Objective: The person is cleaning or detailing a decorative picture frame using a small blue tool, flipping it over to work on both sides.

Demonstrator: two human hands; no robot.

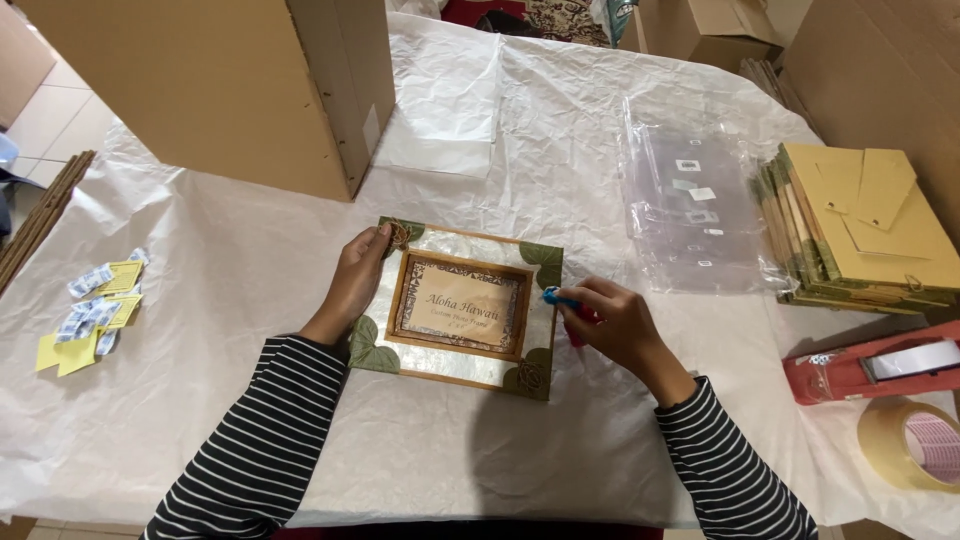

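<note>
While the left hand [355,275] gripped the picture frame [460,305] by its corner, the right hand [615,322] closed around a half-hidden red-and-blue tool [560,300], perhaps a marker.

White-papered table [250,260] w/ cardboard boxes [220,80] around, pale tiled floor [55,110] at left
</note>
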